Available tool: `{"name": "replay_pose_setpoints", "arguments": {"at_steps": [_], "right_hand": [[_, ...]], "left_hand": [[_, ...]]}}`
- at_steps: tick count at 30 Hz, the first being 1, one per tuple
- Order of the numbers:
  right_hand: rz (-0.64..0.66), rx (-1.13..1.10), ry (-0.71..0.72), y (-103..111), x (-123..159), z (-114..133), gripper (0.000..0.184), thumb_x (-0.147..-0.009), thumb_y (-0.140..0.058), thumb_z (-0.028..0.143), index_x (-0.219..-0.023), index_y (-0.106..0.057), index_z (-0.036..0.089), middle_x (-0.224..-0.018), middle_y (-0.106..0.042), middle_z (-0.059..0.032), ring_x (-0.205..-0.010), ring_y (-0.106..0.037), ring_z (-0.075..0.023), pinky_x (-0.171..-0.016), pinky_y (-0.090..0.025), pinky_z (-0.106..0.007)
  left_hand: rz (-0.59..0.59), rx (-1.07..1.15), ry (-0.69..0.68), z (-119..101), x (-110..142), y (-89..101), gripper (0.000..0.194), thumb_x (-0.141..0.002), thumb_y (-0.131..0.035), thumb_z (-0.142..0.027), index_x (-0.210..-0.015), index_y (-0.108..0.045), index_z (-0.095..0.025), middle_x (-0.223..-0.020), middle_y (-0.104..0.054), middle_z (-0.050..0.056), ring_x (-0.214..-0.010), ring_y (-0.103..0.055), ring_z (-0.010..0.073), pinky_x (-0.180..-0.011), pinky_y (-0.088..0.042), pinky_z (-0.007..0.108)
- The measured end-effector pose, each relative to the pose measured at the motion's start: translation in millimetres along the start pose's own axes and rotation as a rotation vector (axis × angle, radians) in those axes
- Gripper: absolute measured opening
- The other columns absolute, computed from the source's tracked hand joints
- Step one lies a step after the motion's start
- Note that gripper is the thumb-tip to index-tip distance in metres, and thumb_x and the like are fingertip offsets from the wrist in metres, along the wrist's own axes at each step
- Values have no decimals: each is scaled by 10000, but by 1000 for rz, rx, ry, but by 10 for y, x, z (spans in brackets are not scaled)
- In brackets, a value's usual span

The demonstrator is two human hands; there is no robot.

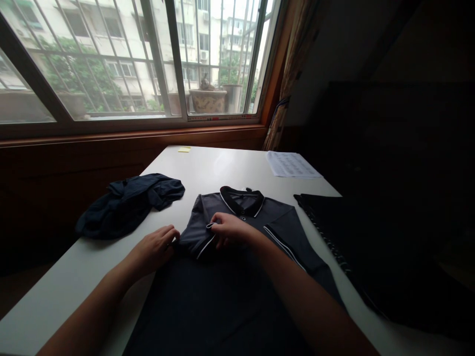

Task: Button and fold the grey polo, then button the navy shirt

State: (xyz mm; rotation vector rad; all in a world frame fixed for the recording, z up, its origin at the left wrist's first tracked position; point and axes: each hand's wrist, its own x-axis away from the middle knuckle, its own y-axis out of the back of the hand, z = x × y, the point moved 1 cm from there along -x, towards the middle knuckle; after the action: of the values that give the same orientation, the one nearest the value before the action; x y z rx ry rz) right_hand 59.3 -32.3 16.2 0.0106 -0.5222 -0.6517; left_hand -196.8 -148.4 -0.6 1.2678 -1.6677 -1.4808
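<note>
A dark grey polo shirt [230, 291] lies spread on the white table with its black, white-edged collar [241, 200] toward the window. Its right-hand sleeve, with white trim, is laid inward over the front. My right hand [230, 230] pinches the white-trimmed cuff of the left-hand sleeve, over the chest just below the collar buttons. At the shirt's left edge, my left hand [158, 247] has its fingers closed on the cloth near the lower corner of that same sleeve. The shirt's lower part runs out of view at the bottom.
A crumpled navy garment [129, 205] lies on the table [215, 168] at left. Dark folded cloth [356, 247] covers the right side. Printed paper sheets [293, 164] and a yellow sticky note [184, 149] are at the far edge, below a barred window [178, 59].
</note>
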Motion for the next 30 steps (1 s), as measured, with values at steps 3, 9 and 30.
{"name": "replay_pose_setpoints", "arguments": {"at_steps": [3,9,30], "right_hand": [[-76,142,-33,124,66,42,127,-882,-584,228,-964,-489,218,-657,-670,23,-484,-690,-163,-407,-498,-194],[-235,346,-31,219,92,38,143,-820,-668,239,-879,-544,201,-754,-673,-2,-496,-665,-143,-422,-510,-218],[-542,472,137,318,-1085,415,496,-815,-724,321,-1270,-566,203,-1036,-715,-56,-894,-670,-189,-794,-503,-277]], "left_hand": [[5,6,12,-3,-11,1,293,-768,-477,-79,-1019,-540,-217,-988,-611,68,-872,-612,229,-738,-483,323],[-16,-10,-13,-4,-21,-10,272,-797,-506,-98,-1041,-554,-207,-992,-610,77,-900,-601,238,-762,-498,340],[-123,-191,-235,-50,-85,-27,153,-893,-525,-108,-975,-613,-202,-1010,-620,76,-855,-541,210,-757,-501,339]]}}
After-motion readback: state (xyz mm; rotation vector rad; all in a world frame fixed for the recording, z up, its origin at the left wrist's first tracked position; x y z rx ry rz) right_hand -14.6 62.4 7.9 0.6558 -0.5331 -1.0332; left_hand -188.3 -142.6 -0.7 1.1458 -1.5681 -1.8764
